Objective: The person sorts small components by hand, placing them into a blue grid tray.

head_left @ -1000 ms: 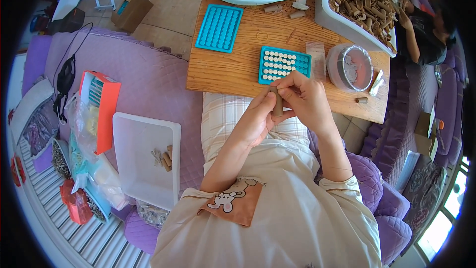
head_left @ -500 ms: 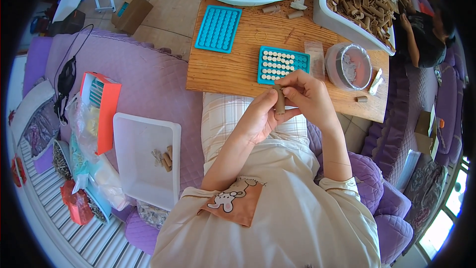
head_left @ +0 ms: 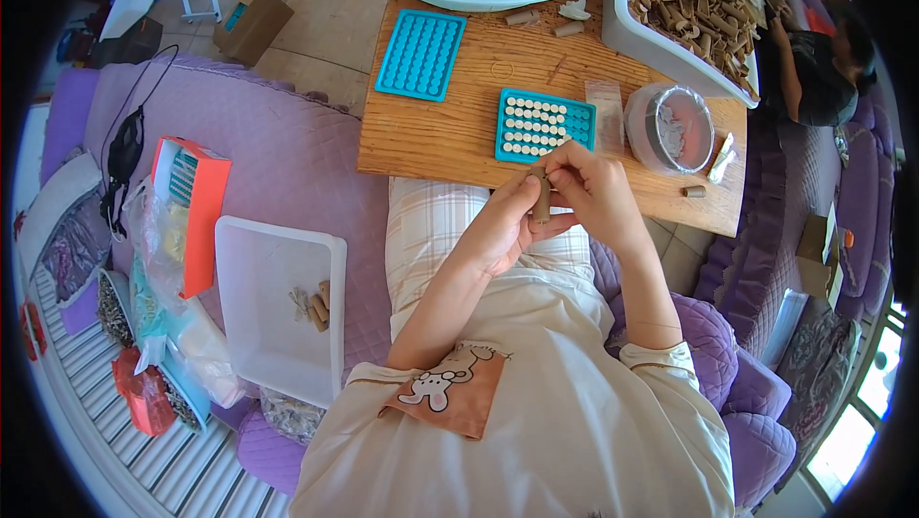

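Between my hands, over my lap at the table's front edge, is a small brown cardboard tube point(head_left: 542, 206), held upright. My left hand point(head_left: 505, 221) grips its side with thumb and fingers. My right hand point(head_left: 592, 185) pinches at the tube's upper end; whether a small piece is between those fingertips I cannot make out. Just beyond my hands lies a teal tray point(head_left: 580, 120) with rows of round white pieces point(head_left: 536, 118) in its left part; its right columns show bare teal wells. A second teal tray point(head_left: 421, 55), without white pieces, lies farther left on the wooden table point(head_left: 431, 140).
A lined round tub point(head_left: 670, 130) and a loose tube point(head_left: 693, 191) are at right. A bin point(head_left: 661, 56) of brown tubes and a basin point(head_left: 479, 3) of wrapped pieces stand behind. A white bin point(head_left: 278, 326) holding a few tubes is at left. Another person point(head_left: 814, 68) sits far right.
My right fingers have shifted slightly at the tube's top. The tube stays in my left hand, and the whole view has drifted a little.
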`<state>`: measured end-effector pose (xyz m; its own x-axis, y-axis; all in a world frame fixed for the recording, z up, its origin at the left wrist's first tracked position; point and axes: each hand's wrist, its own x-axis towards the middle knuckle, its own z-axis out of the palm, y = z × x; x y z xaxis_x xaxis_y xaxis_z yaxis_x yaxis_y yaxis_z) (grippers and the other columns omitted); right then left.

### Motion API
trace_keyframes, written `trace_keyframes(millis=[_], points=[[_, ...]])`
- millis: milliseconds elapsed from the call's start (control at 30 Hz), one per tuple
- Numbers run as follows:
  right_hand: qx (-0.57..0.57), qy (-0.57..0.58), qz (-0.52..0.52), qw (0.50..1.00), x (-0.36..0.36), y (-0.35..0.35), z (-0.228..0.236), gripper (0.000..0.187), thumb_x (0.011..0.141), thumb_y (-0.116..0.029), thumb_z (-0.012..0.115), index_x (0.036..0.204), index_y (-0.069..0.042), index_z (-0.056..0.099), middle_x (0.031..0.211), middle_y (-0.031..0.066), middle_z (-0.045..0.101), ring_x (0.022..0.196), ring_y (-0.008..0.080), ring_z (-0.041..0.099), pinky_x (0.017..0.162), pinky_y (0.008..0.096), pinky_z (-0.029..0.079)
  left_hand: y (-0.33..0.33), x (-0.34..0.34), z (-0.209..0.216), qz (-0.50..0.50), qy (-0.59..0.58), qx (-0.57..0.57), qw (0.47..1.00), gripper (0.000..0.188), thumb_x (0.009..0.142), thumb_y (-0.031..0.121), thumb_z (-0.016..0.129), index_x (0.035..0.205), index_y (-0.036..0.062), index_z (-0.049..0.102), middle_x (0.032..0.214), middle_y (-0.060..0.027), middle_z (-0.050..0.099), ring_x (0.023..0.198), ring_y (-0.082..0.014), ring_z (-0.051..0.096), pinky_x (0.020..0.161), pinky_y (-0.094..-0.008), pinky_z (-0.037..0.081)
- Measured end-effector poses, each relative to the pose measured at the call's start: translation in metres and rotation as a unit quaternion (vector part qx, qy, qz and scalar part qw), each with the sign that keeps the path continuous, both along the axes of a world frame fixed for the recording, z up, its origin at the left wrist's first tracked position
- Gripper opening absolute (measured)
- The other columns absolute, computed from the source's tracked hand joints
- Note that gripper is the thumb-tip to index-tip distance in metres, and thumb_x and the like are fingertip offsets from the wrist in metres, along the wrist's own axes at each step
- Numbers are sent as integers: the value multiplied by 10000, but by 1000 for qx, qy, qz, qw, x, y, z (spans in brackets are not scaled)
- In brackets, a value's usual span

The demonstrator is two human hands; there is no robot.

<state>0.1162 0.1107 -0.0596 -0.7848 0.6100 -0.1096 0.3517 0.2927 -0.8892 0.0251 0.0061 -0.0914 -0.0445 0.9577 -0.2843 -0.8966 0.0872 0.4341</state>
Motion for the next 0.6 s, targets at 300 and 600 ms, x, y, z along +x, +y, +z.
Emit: trace_keyframes(millis=[300, 600], points=[[-5, 184, -107, 977, 1, -12, 25, 123, 779, 3, 521, 898, 29, 500, 803, 76, 568, 698, 120, 550, 631, 222, 450, 0, -15, 18, 61, -178, 47, 981, 364, 877, 315, 368, 1187, 129, 330, 1109, -103, 496, 1067, -266, 457, 836, -458, 426], [-155, 45, -3, 987, 19, -51, 47, 289, 847, -249, 482, 841, 33, 544, 784, 109, 591, 623, 94, 504, 568, 236, 416, -14, -1, 44, 273, 292, 133, 907, 281, 866, 198, 424, 1069, 93, 262, 1171, -206, 399, 1087, -340, 414, 856, -461, 402]])
